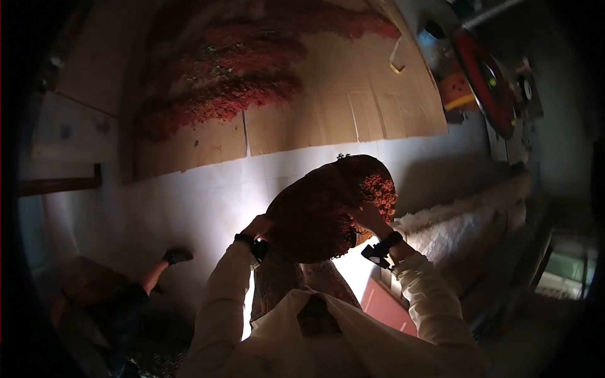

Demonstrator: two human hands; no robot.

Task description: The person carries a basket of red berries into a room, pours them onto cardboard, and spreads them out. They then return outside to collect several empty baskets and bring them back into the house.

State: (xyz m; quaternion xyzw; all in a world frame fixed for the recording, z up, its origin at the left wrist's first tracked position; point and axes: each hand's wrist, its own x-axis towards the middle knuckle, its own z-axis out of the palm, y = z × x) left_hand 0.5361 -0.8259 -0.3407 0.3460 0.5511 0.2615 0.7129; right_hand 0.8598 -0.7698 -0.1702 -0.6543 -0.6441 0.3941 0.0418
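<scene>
A large dark round basket or tray point(309, 208) is held in front of my body, tilted, with small red clustered pieces point(380, 191) along its right side. My left hand point(258, 225) is closed on its left edge, a black band on the wrist. Over the right part lies my right hand point(368, 217), touching the red pieces, with a dark device strapped to that wrist. Its fingertips are too dark to make out. Beyond, red plant material point(220, 94) lies spread in rows on brown cardboard point(328, 120).
At the lower left, another person's leg and shoe point(178, 255) show. A red round object point(482, 85) stands at the upper right. A pale, rough-topped long shape point(466, 208) lies to the right. Near my legs is a pink panel point(386, 309).
</scene>
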